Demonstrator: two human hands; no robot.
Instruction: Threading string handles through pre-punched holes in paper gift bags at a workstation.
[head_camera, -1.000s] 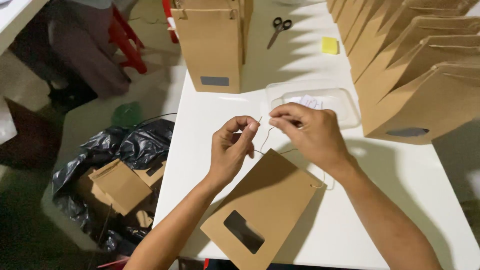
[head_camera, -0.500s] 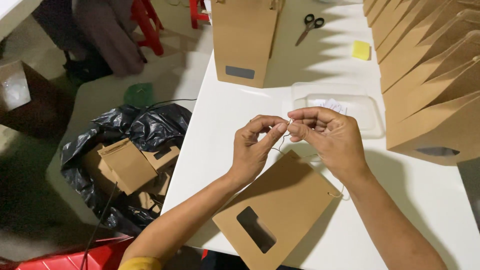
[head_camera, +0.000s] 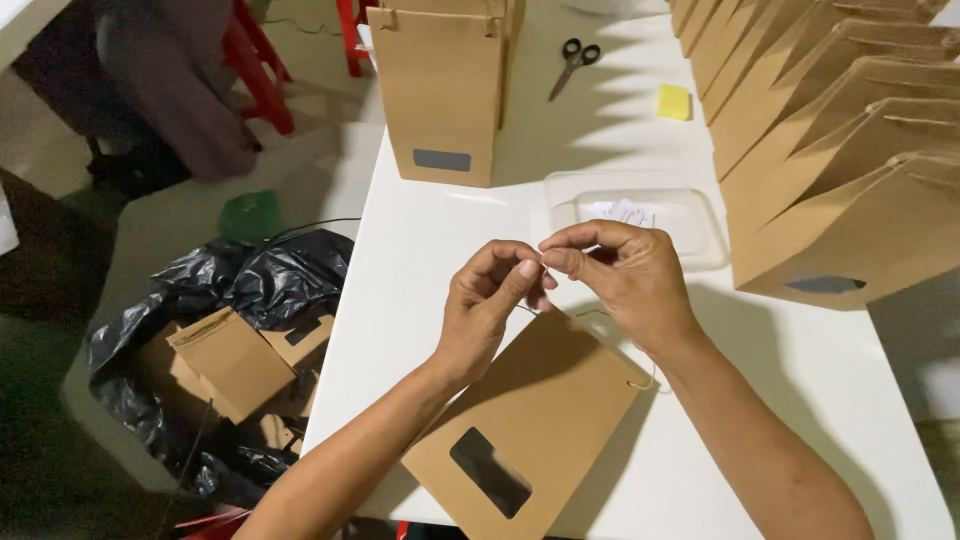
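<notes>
A flat brown paper bag (head_camera: 530, 425) with a dark rectangular window lies on the white worktop (head_camera: 420, 300), directly under and just nearer than both hands. A thin string handle (head_camera: 640, 378) loops at its upper edge. The left hand (head_camera: 487, 300) and right hand (head_camera: 620, 275) meet fingertip to fingertip above the bag, each pinching the thin string. Beyond them sits a clear plastic tray (head_camera: 640, 210), then an upright bag (head_camera: 440, 95), scissors (head_camera: 572, 60) and a row of bags (head_camera: 830, 150) at right.
</notes>
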